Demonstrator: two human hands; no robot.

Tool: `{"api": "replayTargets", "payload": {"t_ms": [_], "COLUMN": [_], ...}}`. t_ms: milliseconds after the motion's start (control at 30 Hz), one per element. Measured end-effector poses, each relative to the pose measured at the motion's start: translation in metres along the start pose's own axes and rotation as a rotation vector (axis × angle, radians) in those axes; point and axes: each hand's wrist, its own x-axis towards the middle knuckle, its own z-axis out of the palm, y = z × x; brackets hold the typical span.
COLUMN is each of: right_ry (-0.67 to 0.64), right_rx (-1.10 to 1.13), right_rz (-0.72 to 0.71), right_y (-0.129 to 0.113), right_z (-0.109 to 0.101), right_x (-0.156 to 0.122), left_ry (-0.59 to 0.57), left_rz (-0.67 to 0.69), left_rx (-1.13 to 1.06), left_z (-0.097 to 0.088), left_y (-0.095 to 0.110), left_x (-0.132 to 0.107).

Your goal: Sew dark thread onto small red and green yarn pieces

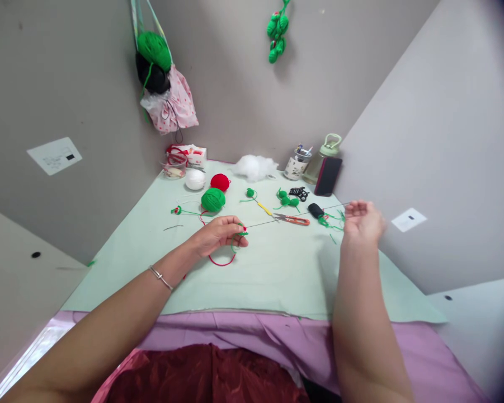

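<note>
My left hand [222, 232] pinches a small green and red crochet piece [244, 230], with green and red yarn tails hanging below it. A thin dark thread [285, 219] runs taut from that piece to my right hand [363, 221], raised over the table's right side. The right fingers are closed on the thread's far end; whether a needle is among them is too small to see. Under the thread lie orange-handled thread snips [292, 219] and a yellow crochet hook [264, 208]. A red yarn strand [222, 264] curves on the table beneath my left hand.
Behind my left hand sit green [213, 200], red [220, 182] and white [195, 179] yarn balls. Small green crochet balls [287, 199], a black yarn bundle [316, 211] and a black claw clip [299, 193] lie right. White stuffing [255, 167], a bottle [318, 162] and a phone [328, 176] stand behind.
</note>
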Motion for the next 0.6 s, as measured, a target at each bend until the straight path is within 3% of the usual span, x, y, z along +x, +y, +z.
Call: {"api": "replayTargets", "payload": {"t_ms": [67,100,267,333,467,600], "right_ry": [0.341,0.445,0.447,0.299,-0.417,-0.919], "right_rx": [0.072,0.088,0.054,-0.014,-0.302,-0.480], "right_rz": [-0.111,-0.152,-0.195,-0.148,0.026,0.045], "right_y": [-0.001,-0.002,-0.005,-0.004,-0.002,-0.006], "right_z": [-0.003,-0.004,0.010,0.029,0.078,0.115], "right_x": [-0.002,-0.003,-0.004,-0.012,-0.058,-0.108], "left_ry": [0.001,0.000,0.003,0.009,0.007,0.002], "left_rz": [-0.001,-0.002,-0.007,-0.010,0.004,0.017], "left_rx": [0.003,0.005,0.013,0.013,-0.006,-0.028], "left_z": [0.000,0.000,0.000,0.000,-0.001,0.000], "left_y": [0.000,0.001,0.002,0.001,0.001,0.000], "left_x": [0.000,0.000,-0.001,-0.001,-0.001,-0.001]}}
